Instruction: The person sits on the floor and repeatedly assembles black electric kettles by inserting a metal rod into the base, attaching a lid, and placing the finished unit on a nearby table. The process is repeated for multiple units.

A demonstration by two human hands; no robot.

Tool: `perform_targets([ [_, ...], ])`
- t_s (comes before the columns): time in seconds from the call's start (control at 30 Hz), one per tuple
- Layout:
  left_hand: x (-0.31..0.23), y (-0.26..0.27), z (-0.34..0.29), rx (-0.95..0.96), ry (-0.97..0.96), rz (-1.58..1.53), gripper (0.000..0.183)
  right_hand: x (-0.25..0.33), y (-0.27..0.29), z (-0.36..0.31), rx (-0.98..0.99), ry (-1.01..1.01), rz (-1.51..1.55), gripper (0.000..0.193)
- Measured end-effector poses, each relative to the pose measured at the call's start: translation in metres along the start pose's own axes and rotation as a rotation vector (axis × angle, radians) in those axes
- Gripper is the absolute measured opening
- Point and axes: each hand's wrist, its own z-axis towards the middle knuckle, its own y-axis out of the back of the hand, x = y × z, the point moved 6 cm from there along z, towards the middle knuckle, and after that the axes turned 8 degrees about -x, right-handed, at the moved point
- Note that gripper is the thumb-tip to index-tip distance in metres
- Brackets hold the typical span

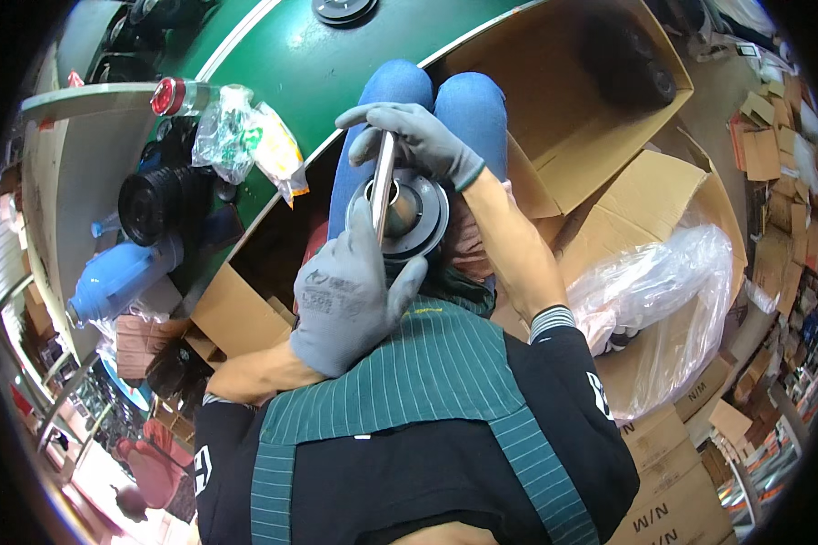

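A dark grey round part (420, 216), ringed like a pulley with a metal bore, rests between my thighs. Across its left side runs a slim, shiny metal bar (384, 186). My left hand (345, 300), in a grey glove, grips the bar's near end, its thumb by the round part's near rim. At the far end, my right hand (418, 141), gloved the same way, has its fingers bent over the bar. My palms hide both of the bar's ends in part.
Open cardboard boxes stand at my right, one with a dark round part (654, 82), another lined with clear plastic (663, 282). On the green table (282, 54) lies another black disc (344, 9). Left are a plastic bag (232, 136), a red-capped bottle (177, 97) and a blue bottle (123, 277).
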Motion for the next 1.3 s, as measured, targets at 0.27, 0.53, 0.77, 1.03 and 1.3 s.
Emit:
perform_targets([
  [0.27, 0.032, 0.002, -0.003, -0.055, -0.013, -0.044, 0.064, 0.008, 0.009, -0.021, -0.094, 0.099, -0.221, 0.051],
  [0.53, 0.043, 0.008, 0.018, -0.019, 0.016, -0.233, 0.044, 0.011, 0.02, -0.059, -0.293, 0.14, 0.125, 0.043],
  [0.77, 0.113, -0.033, 0.058, 0.23, 0.317, -0.671, 0.073, 0.022, -0.028, -0.131, -0.312, 0.38, 0.01, 0.031],
  [1.03, 0.13, -0.057, 0.082, 0.494, 0.474, -0.887, 0.08, 0.055, -0.058, -0.126, 0.026, 0.591, -0.432, 0.013],
  [1.3, 0.029, -0.162, 0.172, 0.657, -0.535, -0.876, 0.052, 0.044, -0.156, -0.121, 0.39, 0.526, -1.307, 0.045],
])
